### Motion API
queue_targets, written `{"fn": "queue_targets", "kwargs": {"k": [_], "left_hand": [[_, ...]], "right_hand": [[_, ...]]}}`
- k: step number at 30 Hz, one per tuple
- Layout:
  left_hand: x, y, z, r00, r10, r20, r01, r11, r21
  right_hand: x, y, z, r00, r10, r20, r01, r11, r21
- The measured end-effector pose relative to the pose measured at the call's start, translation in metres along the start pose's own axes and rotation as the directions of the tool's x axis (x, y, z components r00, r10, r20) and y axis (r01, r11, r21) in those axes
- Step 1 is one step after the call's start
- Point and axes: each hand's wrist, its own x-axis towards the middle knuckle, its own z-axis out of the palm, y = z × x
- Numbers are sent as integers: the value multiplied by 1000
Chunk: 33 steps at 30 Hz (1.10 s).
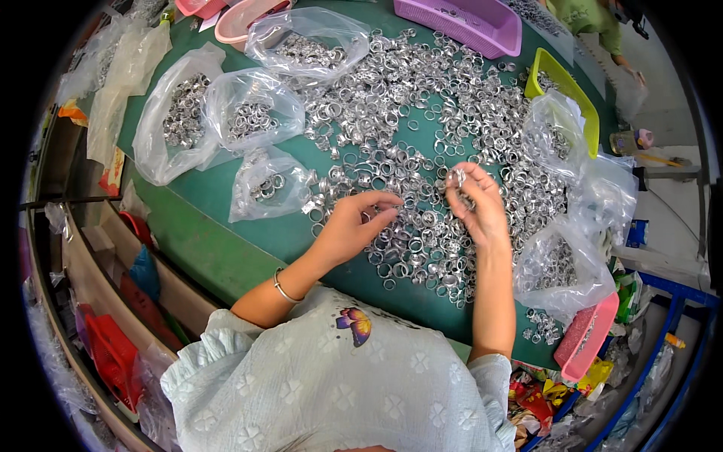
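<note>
A wide heap of silver rings (376, 98) is spread over a green table (218, 248). My left hand (352, 230) is at the near left edge of the heap, thumb and forefinger a little apart, with nothing visible between them. My right hand (483, 207) is above the middle of the heap with its fingers curled around a few silver rings (458, 178), one of them at the fingertips. The palm side of the right hand is partly hidden. Closest to my left hand is a small clear plastic bag (252, 200) with rings inside.
More clear bags of rings, such as a large bag (154, 151), line the left and right sides. A purple basket (467, 26), a lime-green basket (591, 113) and a pink tray (584, 343) stand around the heap. Another person's hand (636, 75) shows at the far right.
</note>
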Motion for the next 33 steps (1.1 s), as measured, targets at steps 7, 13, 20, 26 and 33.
{"fn": "queue_targets", "kwargs": {"k": [7, 13, 20, 26, 33], "left_hand": [[-4, 6, 13, 997, -52, 61, 59, 990, -127], [-7, 4, 17, 1000, -7, 29, 12, 985, -175], [-8, -2, 22, 999, -28, 44, 37, 973, -229], [7, -22, 10, 942, -156, 299, 337, 451, -826], [18, -11, 2, 962, -17, 274, 270, -121, -955]], "right_hand": [[-32, 20, 32, 997, -13, 70, -4, 974, 225], [-45, 29, 43, 987, -65, 144, -25, 835, 550], [-37, 37, 30, 984, 176, 22, -104, 477, 873], [-19, 11, 40, 984, 138, -110, 50, 378, 924], [-22, 21, 51, 976, 178, -126, 56, 355, 933]]}}
